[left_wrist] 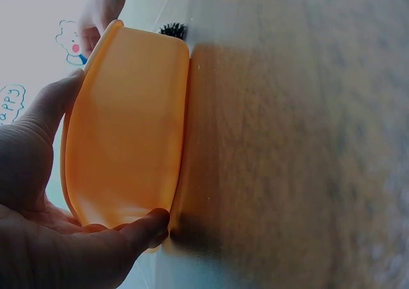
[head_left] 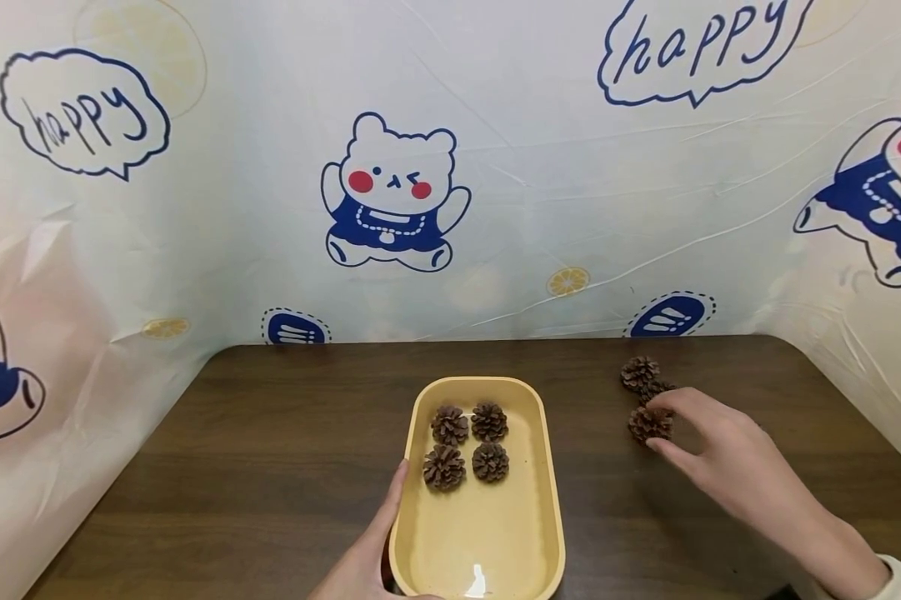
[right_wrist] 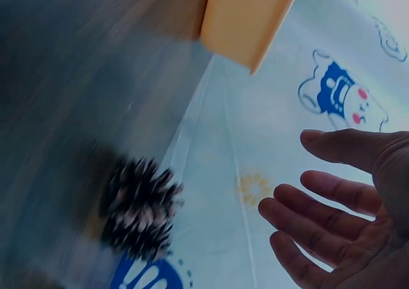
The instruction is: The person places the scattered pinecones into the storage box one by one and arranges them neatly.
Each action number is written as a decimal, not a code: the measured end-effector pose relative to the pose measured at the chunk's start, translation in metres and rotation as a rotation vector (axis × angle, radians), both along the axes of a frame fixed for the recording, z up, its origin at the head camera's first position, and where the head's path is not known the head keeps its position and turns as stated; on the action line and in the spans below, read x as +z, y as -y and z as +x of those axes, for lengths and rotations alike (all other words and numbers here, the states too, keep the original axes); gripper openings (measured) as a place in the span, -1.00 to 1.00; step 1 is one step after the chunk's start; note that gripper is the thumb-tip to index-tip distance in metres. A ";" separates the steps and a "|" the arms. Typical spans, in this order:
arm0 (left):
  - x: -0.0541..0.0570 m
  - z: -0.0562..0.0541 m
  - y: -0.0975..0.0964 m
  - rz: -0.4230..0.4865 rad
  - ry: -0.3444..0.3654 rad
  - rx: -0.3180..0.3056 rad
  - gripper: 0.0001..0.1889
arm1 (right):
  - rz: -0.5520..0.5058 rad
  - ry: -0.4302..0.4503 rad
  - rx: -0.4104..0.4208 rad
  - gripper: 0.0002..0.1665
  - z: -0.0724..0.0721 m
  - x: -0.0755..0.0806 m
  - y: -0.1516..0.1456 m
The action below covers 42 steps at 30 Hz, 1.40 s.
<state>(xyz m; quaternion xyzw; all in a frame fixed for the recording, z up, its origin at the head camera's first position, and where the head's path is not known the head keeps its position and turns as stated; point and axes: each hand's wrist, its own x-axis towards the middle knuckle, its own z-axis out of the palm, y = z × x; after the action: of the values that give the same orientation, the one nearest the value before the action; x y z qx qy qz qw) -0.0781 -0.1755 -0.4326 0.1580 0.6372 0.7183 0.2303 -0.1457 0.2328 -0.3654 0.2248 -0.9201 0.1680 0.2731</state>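
Observation:
A yellow rectangular tray point(head_left: 488, 542) stands on the table with several pine cones point(head_left: 444, 468) grouped at its far end. My left hand point(head_left: 367, 546) grips the tray by its near left corner. In the left wrist view the thumb point(left_wrist: 54, 100) lies along the rim and a fingertip point(left_wrist: 156, 222) is low at the near end. To the right of the tray, my right hand point(head_left: 735, 458) hovers over a nearby pine cone point(head_left: 648, 425), thumb and index finger spread. The right wrist view shows its fingers point(right_wrist: 313, 228) loosely extended, with nothing between them and the pine cones point(right_wrist: 140, 206) apart from them.
Two further pine cones, one of them partly hidden point(head_left: 654, 390) and one farther back point(head_left: 639, 373), lie just beyond the right hand. The dark wooden table point(head_left: 270, 467) ends at a printed cloth backdrop point(head_left: 510, 208) that rises behind it and along both sides.

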 end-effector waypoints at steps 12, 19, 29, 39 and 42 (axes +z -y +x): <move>-0.002 0.000 0.001 0.003 -0.038 -0.006 0.42 | 0.024 0.057 -0.078 -0.43 -0.006 -0.012 -0.040; -0.004 0.000 0.001 -0.012 -0.079 0.002 0.41 | 0.040 0.166 -0.143 -0.46 -0.009 -0.015 -0.054; -0.002 0.000 0.002 -0.031 -0.082 0.015 0.42 | 0.058 0.332 -0.176 -0.46 -0.021 -0.021 -0.081; -0.002 0.000 0.001 -0.015 -0.041 0.004 0.43 | 0.115 0.435 -0.178 -0.42 -0.030 -0.029 -0.102; -0.004 -0.001 0.000 -0.018 -0.094 0.007 0.41 | 0.112 0.467 -0.190 -0.40 -0.031 -0.029 -0.108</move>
<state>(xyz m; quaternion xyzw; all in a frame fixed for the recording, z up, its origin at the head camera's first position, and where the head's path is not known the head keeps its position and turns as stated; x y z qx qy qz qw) -0.0793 -0.1759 -0.4369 0.1870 0.6543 0.7051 0.1991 -0.1766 0.3410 -0.3948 0.1073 -0.9831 0.1378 0.0548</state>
